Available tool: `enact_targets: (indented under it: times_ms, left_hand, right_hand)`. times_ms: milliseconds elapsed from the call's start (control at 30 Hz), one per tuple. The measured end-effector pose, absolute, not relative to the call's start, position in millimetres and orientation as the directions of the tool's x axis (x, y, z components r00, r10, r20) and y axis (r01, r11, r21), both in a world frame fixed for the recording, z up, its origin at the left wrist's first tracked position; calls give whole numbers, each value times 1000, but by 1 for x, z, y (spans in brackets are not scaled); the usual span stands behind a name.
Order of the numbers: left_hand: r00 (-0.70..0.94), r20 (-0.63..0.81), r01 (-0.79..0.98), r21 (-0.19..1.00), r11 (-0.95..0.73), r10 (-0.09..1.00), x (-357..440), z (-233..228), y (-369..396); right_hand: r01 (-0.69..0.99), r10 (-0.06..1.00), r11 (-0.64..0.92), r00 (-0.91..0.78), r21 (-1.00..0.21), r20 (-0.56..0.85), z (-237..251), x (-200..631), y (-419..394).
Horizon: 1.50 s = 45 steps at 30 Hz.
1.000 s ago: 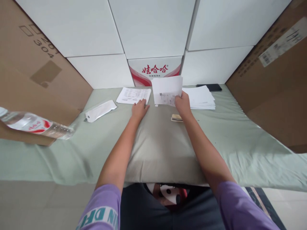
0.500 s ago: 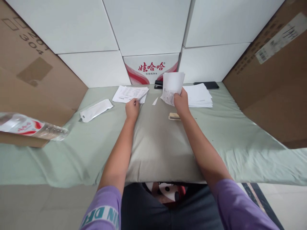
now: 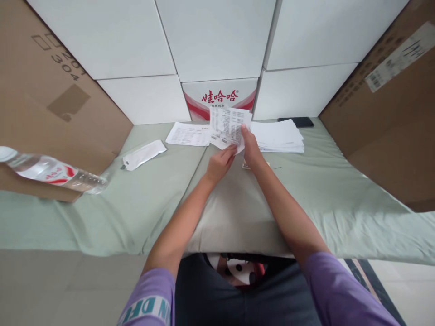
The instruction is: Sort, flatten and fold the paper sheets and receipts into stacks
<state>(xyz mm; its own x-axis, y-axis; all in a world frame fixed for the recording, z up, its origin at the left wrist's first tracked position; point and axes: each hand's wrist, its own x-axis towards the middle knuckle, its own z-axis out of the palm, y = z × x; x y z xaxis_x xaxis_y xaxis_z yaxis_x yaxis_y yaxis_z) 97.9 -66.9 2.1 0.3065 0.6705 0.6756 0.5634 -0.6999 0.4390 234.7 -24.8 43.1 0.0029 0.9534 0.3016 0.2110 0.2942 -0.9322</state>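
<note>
Printed paper sheets [image 3: 227, 123] are held up in front of me, slightly fanned, with rows of small text facing me. My right hand [image 3: 250, 144] is closed on their right edge, thumb on the front. At the bottom edge, my left hand [image 3: 220, 164] pinches the same sheets, fingers pressed together. A stack of printed slips [image 3: 188, 135] lies to the left of them. Just right of my right hand rests a thicker stack of white paper [image 3: 278, 136]. A small tan object [image 3: 246, 166] is mostly covered by my right wrist.
A white plastic packet [image 3: 144, 155] lies on the green cloth [image 3: 163, 190] at left. Beyond it, a water bottle [image 3: 54, 172] rests against a cardboard box [image 3: 64, 117]. Another cardboard box [image 3: 387, 145] stands at right. A black phone [image 3: 295, 122] lies by the white boxes [image 3: 217, 36].
My left hand has moved right from the left slips, bringing a printed sheet onto those in my right hand. The held sheets have shifted left and now cover the stapler and the small white scrap.
</note>
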Motion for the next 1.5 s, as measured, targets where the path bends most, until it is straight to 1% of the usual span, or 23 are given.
enact_targets:
  times_ms: [67,133,200,233,267,300,333,367,400,467,533,600,700,800,867,933,1067,1167,1233,1367,1433,1500]
  left_hand:
    - [324,717,536,399,-744,618,98,0,-68]
    - [346,732,524,368,-768,587,90,5,-70]
    - [331,738,528,372,-764,588,75,14,-74]
    - [277,750,536,399,-744,601,67,18,-77]
    - [173,770,546,444,-710,615,58,21,-80]
    - [29,779,549,511,-661,626,49,23,-83]
    - [-109,758,517,596,-615,643,42,23,-86]
    - [-200,706,442,684,-580,680,36,22,-88]
    - [-241,630,338,768,-545,738,32,19,-90]
    - [-210,449,110,893,-435,868,29,11,-94]
    - [-185,313,-17,947,-322,932,31,4,-97]
    - [-228,275,-45,955,-292,934,32,2,-100]
    - [-269,319,-58,937,-346,909,29,5,-100]
    - [-208,369,-120,909,-398,906,22,9,-97]
    - [-157,379,-152,903,-401,912,18,10,-95]
    - [-139,370,-143,910,-388,919,17,9,-95]
    - [-161,400,-83,906,-416,902,16,5,-95]
    - [-105,367,-63,925,-374,924,16,1,-95]
    - [-97,350,-47,934,-355,932,16,1,-95]
    - [-152,411,-58,904,-423,899,13,4,-93]
    - [-120,378,-88,917,-389,918,11,4,-92]
    - [-71,304,-98,946,-310,950,9,1,-91]
  right_hand:
    - [116,955,292,13,-949,296,49,237,-30]
    - [70,957,290,10,-955,291,55,242,-38]
    - [21,959,283,7,-959,283,59,250,-48]
    - [-18,964,265,1,-964,265,60,254,-55]
    - [-60,972,236,-3,-970,236,59,259,-63]
    - [-99,980,195,-11,-976,197,56,265,-71]
    - [-133,988,148,-26,-980,153,52,269,-79]
    - [-156,993,103,-41,-982,111,48,274,-87]
    - [-168,996,58,-59,-984,68,43,277,-94]
    - [-171,995,-15,-96,-985,1,33,281,-105]
    - [-152,991,-34,-132,-988,-14,27,281,-111]
    - [-129,989,6,-145,-992,25,26,281,-113]
    - [-70,989,75,-125,-995,83,30,281,-115]
    - [2,982,118,-151,-993,116,34,281,-118]
    - [20,975,142,-173,-990,137,35,280,-120]
    - [20,975,160,-159,-987,155,32,279,-121]
    - [12,977,195,-86,-981,193,24,274,-120]
    - [32,973,214,-92,-976,211,20,270,-119]
    - [35,970,223,-106,-974,218,19,268,-120]
    - [31,968,238,-96,-971,234,22,268,-122]
    - [39,966,244,-92,-969,240,24,269,-123]
    - [42,969,236,-86,-971,231,25,269,-123]
